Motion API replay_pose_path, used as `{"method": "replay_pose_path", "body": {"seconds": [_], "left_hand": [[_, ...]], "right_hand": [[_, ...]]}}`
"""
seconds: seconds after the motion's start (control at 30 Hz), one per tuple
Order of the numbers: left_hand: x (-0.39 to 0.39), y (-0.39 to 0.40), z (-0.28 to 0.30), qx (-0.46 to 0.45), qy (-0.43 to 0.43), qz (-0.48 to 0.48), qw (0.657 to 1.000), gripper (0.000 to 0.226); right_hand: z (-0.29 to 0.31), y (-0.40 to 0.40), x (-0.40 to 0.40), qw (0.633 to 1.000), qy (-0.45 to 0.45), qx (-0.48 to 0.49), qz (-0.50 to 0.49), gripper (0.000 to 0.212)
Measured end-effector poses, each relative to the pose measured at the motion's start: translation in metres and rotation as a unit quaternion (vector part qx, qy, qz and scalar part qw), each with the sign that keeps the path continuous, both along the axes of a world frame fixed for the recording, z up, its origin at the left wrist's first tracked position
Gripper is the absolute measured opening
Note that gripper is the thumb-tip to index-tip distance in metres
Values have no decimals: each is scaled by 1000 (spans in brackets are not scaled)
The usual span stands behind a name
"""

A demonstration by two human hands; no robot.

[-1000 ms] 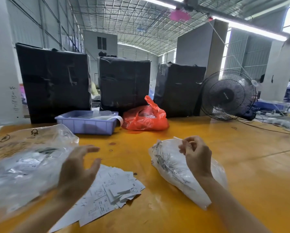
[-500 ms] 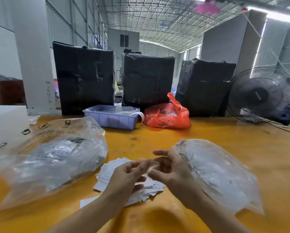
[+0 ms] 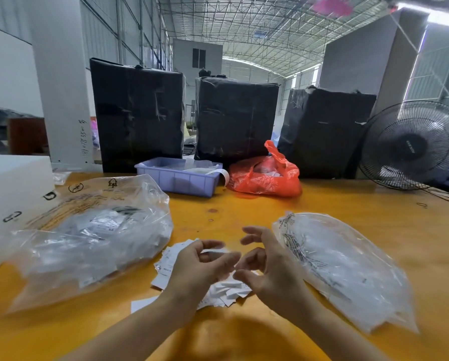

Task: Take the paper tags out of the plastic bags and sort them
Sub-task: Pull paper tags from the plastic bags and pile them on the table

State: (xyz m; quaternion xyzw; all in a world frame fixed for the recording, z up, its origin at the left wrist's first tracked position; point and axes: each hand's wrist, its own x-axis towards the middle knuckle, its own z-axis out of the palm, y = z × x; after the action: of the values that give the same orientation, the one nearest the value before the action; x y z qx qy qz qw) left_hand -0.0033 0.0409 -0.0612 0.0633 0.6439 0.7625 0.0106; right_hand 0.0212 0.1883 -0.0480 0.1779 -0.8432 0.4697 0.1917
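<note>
Both hands are held up close together, just above a pile of paper tags (image 3: 219, 291) in the middle of the yellow counter (image 3: 361, 204).

The left hand (image 3: 200, 267) comes in from the bottom left. Its palm faces to the right. Its fingers are bent a little, and the thumb sticks out on top. A small, thin clear thing seems to sit between the thumb and fingers, but it is blurry, so it is hard to tell if the hand holds it.

The right hand (image 3: 267, 267) comes in from the bottom right. Its palm faces the left hand. Its fingers are curled loosely and spread apart. The fingertips of the two hands almost touch. It is hard to tell if the right hand pinches anything.

The white paper tags lie loose on the counter under and between the hands. One tag lies a bit apart, near the left arm.

A big clear plastic bag (image 3: 88, 238) lies to the left of the tags. It is puffy, with more small bags and tags inside. A smaller clear bag (image 3: 348, 267) lies flat just to the right of the right hand.

Farther back sit a light purple tray (image 3: 176, 181) and a red bag (image 3: 265, 175), side by side. Behind them stand three black wrapped boxes (image 3: 137, 113). A black fan (image 3: 413, 144) stands at the far right.
</note>
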Motion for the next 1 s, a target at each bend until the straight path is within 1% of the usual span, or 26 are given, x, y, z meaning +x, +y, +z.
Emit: {"method": "replay_pose_path", "body": {"seconds": [0.07,0.1,0.17,0.23,0.3,0.37,0.47,0.53,0.6,0.63,0.67,0.7,0.73,0.77,0.8,0.83,0.87,0.93,1.0], "left_hand": [[0,-2,0,-11,40,20,999,50],[0,-3,0,-14,53,26,998,45],[2,-5,1,-25,75,34,996,40],[3,-5,2,-39,92,42,994,39],[4,-6,3,-47,105,49,992,41],[3,-6,4,-54,111,55,991,45],[3,-6,4,-53,112,47,991,48],[3,-5,3,-41,100,27,994,50],[3,-4,3,-25,80,10,996,40],[3,-3,3,-18,70,11,997,33],[2,-3,3,-11,62,21,998,29],[0,-4,3,-4,56,37,998,27],[-2,-6,2,2,52,56,997,26],[-4,-8,2,8,50,76,996,22],[-6,-11,1,15,49,93,994,16],[-7,-13,1,19,47,107,993,12],[-9,-16,-1,20,46,118,992,10],[-10,-18,-3,12,47,129,990,10],[-11,-18,-4,-4,54,137,989,12]], "right_hand": [[0,-2,1,999,-40,8,11,68],[0,-2,1,997,-68,-10,22,65],[1,0,1,986,-132,-82,55,59],[4,1,1,976,-173,-113,74,48],[6,2,1,973,-180,-121,80,31],[7,1,1,970,-179,-143,76,22],[6,1,0,962,-184,-184,83,14],[6,0,-1,941,-200,-256,92,11],[6,-1,-4,917,-206,-327,99,15],[6,-1,-5,917,-198,-334,93,15],[6,-1,-8,928,-181,-317,75,13],[5,0,-10,946,-155,-281,46,9],[3,3,-13,968,-118,-223,6,6],[0,7,-16,986,-74,-145,-39,6],[-3,11,-18,995,-35,-59,-74,6],[-6,15,-20,995,-15,18,-93,8],[-9,17,-22,992,-17,80,-95,14],[-16,15,-24,981,-54,172,-75,35],[-23,8,-27,967,-83,234,-57,58]]}}
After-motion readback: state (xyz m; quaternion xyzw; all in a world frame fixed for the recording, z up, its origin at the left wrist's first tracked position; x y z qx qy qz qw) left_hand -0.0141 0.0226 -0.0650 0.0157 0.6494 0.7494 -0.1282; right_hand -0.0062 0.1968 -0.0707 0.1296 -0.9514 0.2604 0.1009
